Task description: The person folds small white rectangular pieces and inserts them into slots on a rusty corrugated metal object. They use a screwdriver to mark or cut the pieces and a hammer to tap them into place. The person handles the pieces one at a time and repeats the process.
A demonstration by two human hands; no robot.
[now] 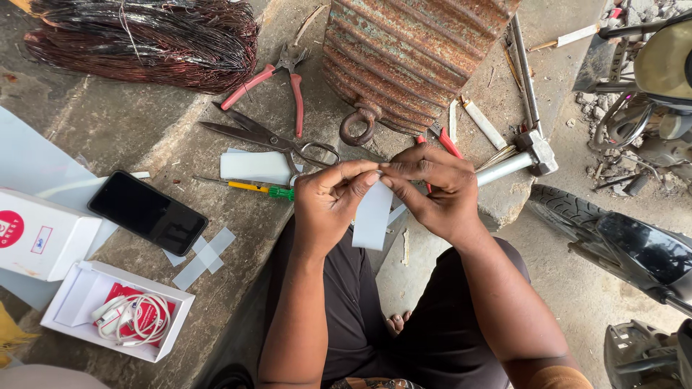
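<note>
Rusted, ribbed metal cylinder (411,57) fills the upper centre, a copper wire coil (144,39) the upper left. At centre frame, your left hand (328,205) and right hand (432,191) both pinch the top edge of a white paper strip (373,216). You seem mid-fold; creasing it calls for firm, even fingertip pressure. Scissors (267,137) lie just above.

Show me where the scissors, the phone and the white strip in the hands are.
scissors (254,135), head view, on the blades.
phone (148,212), head view, middle of the dark screen.
white strip (373,216), head view, on its hanging lower part below the fingers.
</note>
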